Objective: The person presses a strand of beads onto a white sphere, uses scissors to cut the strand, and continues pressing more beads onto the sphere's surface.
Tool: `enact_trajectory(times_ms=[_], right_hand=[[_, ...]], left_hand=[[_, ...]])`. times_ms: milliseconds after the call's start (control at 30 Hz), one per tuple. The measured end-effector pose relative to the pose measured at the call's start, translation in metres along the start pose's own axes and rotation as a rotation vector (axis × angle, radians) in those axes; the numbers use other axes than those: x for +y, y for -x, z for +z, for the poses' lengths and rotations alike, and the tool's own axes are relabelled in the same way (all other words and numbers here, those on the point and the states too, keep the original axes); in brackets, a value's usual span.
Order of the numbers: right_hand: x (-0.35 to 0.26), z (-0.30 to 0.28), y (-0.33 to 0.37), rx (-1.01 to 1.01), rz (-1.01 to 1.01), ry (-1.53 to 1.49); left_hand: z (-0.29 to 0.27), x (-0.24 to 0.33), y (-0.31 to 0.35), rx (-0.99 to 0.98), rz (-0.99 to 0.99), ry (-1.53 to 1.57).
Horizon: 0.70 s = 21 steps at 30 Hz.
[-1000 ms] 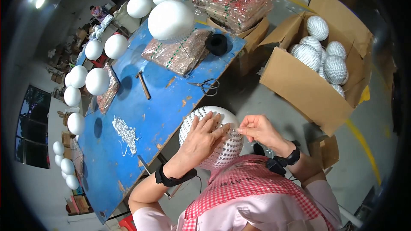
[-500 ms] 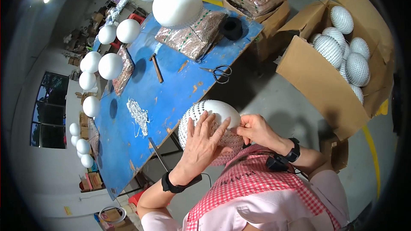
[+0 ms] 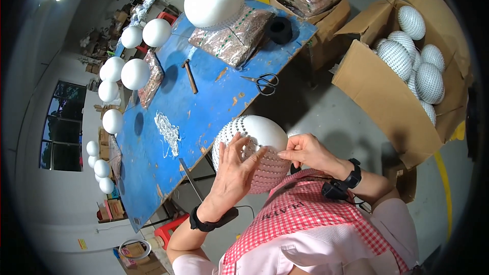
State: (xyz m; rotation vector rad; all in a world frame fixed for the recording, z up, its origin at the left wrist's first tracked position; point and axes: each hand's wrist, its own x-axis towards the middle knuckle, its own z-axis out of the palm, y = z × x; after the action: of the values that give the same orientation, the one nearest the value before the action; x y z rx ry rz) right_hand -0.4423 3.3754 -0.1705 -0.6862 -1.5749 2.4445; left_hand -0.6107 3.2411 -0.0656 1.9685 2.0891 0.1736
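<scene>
Left hand (image 3: 233, 170) had shifted from across studded white egg (image 3: 265, 135) to its 8 o'clock side, fingers spread, touching studs; right hand (image 3: 307, 152) at egg's 3 o'clock edge, thumb and forefinger pinched together, anything between too small to tell; egg sat off worktop's (image 3: 204, 125) 5 o'clock edge; scissors (image 3: 259, 80) lay at 12 o'clock from egg, carton (image 3: 379, 104) stood at 2 o'clock

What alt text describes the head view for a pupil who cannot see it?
A person's left hand touches a white ball partly covered in studded rows; the right hand pinches at its edge. Nearby stand a blue table and a cardboard box of studded balls.
</scene>
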Motion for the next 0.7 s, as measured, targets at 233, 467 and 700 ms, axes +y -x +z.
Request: enact_trajectory(times_ms=[233, 467, 700], right_hand=[[0.003, 0.001, 0.010, -0.020, -0.003, 0.013], [0.005, -0.005, 0.020, -0.025, -0.029, 0.039], [0.015, -0.002, 0.022, -0.037, 0.012, 0.004]], left_hand=[[0.006, 0.024, -0.001, 0.012, -0.055, -0.058], [0.005, 0.021, 0.008, 0.049, -0.004, -0.034], [0.003, 0.037, 0.008, 0.069, -0.082, 0.118]])
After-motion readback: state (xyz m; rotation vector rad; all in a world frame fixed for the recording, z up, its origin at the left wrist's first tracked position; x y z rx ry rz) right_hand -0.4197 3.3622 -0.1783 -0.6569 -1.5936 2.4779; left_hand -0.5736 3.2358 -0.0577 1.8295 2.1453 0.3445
